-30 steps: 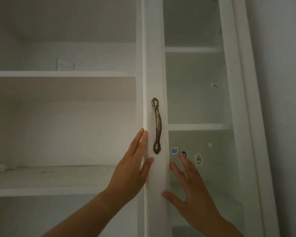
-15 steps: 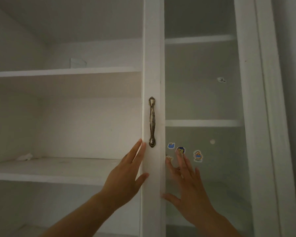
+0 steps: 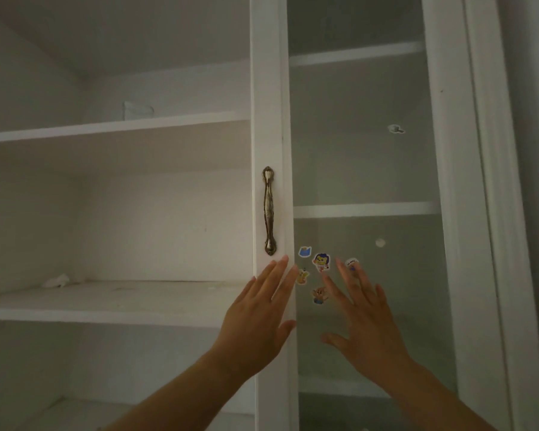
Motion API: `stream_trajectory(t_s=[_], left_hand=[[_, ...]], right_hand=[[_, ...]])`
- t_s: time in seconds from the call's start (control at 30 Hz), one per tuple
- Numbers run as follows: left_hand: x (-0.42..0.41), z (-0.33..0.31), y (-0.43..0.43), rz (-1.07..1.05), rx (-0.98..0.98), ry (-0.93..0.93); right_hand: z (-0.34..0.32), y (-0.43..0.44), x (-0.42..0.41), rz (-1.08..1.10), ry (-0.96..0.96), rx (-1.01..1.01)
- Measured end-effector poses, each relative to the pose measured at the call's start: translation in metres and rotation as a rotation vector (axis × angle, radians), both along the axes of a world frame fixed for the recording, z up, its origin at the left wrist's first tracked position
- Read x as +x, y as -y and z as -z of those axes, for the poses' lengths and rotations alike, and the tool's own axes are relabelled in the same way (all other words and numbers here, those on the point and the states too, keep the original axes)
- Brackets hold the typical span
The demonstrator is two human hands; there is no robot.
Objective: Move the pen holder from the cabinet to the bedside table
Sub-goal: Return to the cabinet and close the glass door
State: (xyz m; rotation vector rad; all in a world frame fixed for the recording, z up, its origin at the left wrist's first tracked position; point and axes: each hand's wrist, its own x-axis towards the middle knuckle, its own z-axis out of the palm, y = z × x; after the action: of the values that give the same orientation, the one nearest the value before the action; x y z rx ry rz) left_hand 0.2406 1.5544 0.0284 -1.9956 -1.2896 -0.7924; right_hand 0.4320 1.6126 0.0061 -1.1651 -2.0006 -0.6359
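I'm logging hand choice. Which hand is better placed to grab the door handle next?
Left, probably. The left hand lies open on the door frame just below the handle. The right hand is spread over the stickered glass, farther from it.

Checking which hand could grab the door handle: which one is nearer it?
Left. The left hand lies flat on the door frame, fingertips just below the handle. The right hand is spread over the glass pane, farther right of the handle.
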Motion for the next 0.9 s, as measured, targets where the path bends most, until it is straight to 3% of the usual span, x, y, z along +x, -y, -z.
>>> stream_trajectory(t_s=[0.23,0.4,0.6,0.9], left_hand=[[0.002,0.005,-0.016,-0.088,-0.023,-0.015],[0.000,0.004,-0.020,-0.134,0.066,-0.056],[-0.004,0.004,-0.018,-0.076,0.105,-0.080],[-0.020,0.011,-0.031,0.044,-0.005,-0.035]], right_hand=[[0.007,-0.004,0.001,0.017,-0.051,0.005],[0.010,-0.005,-0.004,0.023,-0.076,0.018],[0.022,-0.004,-0.008,0.027,-0.088,0.077],[0.033,-0.009,-0.010,0.017,-0.122,0.103]])
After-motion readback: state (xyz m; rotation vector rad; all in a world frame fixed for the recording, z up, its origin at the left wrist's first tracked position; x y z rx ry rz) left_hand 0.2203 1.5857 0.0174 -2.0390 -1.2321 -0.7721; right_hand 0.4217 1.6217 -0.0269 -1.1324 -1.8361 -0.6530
